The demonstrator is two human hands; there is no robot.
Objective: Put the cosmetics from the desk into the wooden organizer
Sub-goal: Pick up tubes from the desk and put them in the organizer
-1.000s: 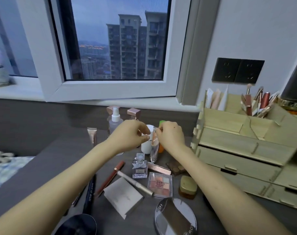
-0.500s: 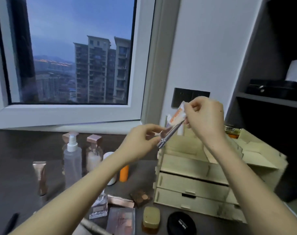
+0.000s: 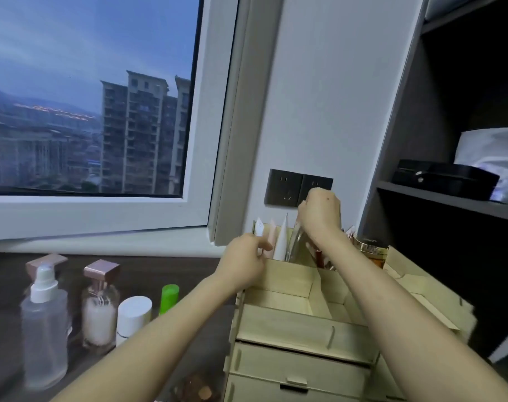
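Note:
The wooden organizer (image 3: 290, 329) stands at the right of the desk, with open top compartments and drawers below. My right hand (image 3: 321, 211) is above its back compartment, shut on a clear slim tube (image 3: 296, 242) that points down into it. My left hand (image 3: 245, 264) rests at the organizer's top left edge, fingers curled, holding nothing that I can see. Several white and pink tubes (image 3: 281, 240) stand upright in the back left compartment. On the desk to the left are a clear spray bottle (image 3: 43, 323), a perfume bottle (image 3: 100, 306), a white bottle (image 3: 133, 316) and a green-capped tube (image 3: 169, 297).
A dark socket plate (image 3: 287, 187) is on the wall behind the organizer. A gold-lidded jar (image 3: 373, 250) sits at the organizer's back right. Dark shelving (image 3: 450, 198) with a black box rises at the right. A brown palette (image 3: 197, 390) lies at the bottom.
My right hand has carried the clear tube over the organizer and lowered it into the back compartment. My left hand let go of it and dropped to the organizer's edge. The view swung right.

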